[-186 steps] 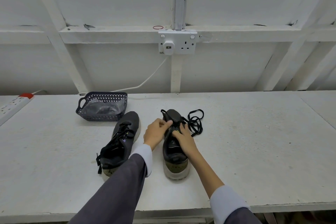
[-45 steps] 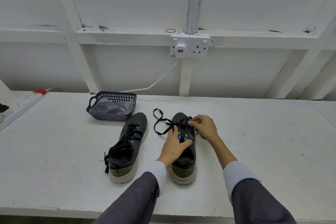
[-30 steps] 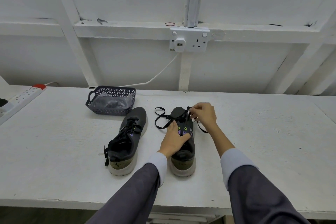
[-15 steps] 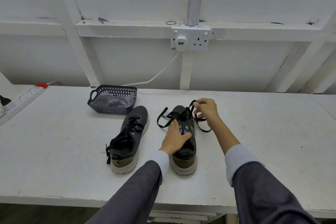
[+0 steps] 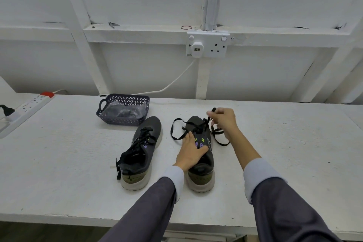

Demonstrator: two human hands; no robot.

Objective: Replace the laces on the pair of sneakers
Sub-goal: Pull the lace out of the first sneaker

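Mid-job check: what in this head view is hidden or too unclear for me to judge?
Head view: rear eyelets of the black sneaker on the right, covered by the left hand.
Head view: which strand of the black lace the right hand pinches, motion-blurred.
Head view: contents of the dark mesh basket, veiled by crinkled clear plastic.

On the table [image 5: 275, 143] the left sneaker [image 5: 143, 149] and right sneaker [image 5: 205, 163] stand side by side, toes toward the wall. A basket [image 5: 121, 120] sits just behind the left one (something bagged lies in it). The left hand [image 5: 191, 153] rests on the right sneaker; the right hand [image 5: 224, 120] pinches a lace [image 5: 199, 128] above its toe. A power strip [image 5: 29, 104] lies far left, and a wall socket [image 5: 208, 46] is behind and above.
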